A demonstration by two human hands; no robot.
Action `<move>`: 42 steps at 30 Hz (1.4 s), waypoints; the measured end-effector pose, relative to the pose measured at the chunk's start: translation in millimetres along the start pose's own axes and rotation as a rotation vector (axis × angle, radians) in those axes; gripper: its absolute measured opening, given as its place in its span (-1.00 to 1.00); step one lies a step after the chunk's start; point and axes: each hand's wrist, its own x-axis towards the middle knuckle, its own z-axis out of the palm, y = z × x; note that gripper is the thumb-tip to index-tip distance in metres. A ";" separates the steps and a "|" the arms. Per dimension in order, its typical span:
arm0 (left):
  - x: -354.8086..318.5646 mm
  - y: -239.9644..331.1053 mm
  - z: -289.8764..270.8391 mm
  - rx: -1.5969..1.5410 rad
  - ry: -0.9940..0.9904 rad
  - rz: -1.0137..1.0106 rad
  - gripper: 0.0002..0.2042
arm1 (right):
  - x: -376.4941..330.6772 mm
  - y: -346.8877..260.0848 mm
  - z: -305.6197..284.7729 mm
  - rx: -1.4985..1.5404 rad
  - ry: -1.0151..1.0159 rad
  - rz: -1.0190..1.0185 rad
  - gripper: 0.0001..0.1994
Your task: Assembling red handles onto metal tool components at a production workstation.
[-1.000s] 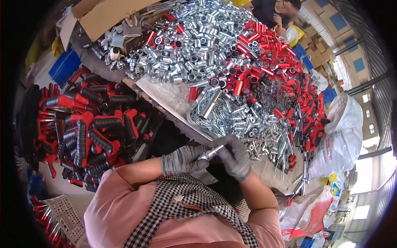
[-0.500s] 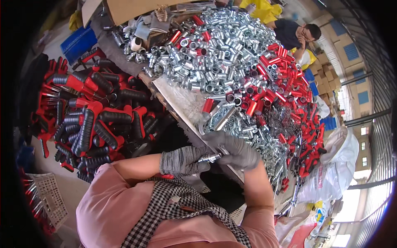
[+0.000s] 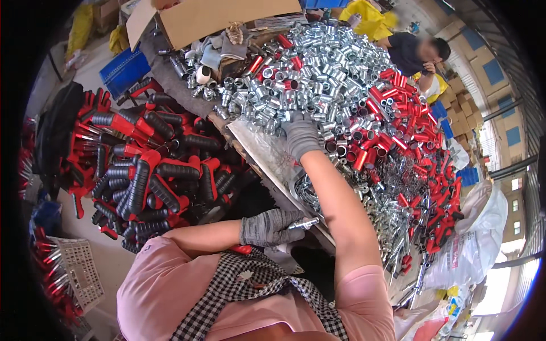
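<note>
My left hand [image 3: 268,228], in a grey knit glove, is closed around a small silver metal fitting [image 3: 305,224] whose end sticks out past the fingers toward the bench edge. My right hand [image 3: 302,136], gloved alike, reaches forward to the near left side of a heap of short silver metal sleeves [image 3: 324,71]. Its fingertips are among the sleeves, so whether they grip one is hidden. Red metal sleeves [image 3: 392,94] lie to the right of the silver heap. Small springs [image 3: 392,170] and loose silver fittings [image 3: 372,213] spread nearer to me.
Left of the bench edge [image 3: 264,165] is a big pile of red and black handles [image 3: 136,176]. A white plastic basket [image 3: 85,275] stands lower left, a blue crate [image 3: 122,71] beyond. Cardboard [image 3: 227,23] borders the far side. Another person [image 3: 412,54] is at the far right.
My right hand has left the fitting beside my left hand and stretched forward to the silver sleeves. My left hand keeps the fitting. The whole view has shifted slightly.
</note>
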 end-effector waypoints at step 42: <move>4.8 1.2 65.5 0.104 -0.100 -0.129 -0.54 | -306.4 17.8 -71.9 0.818 0.037 -0.117 -0.20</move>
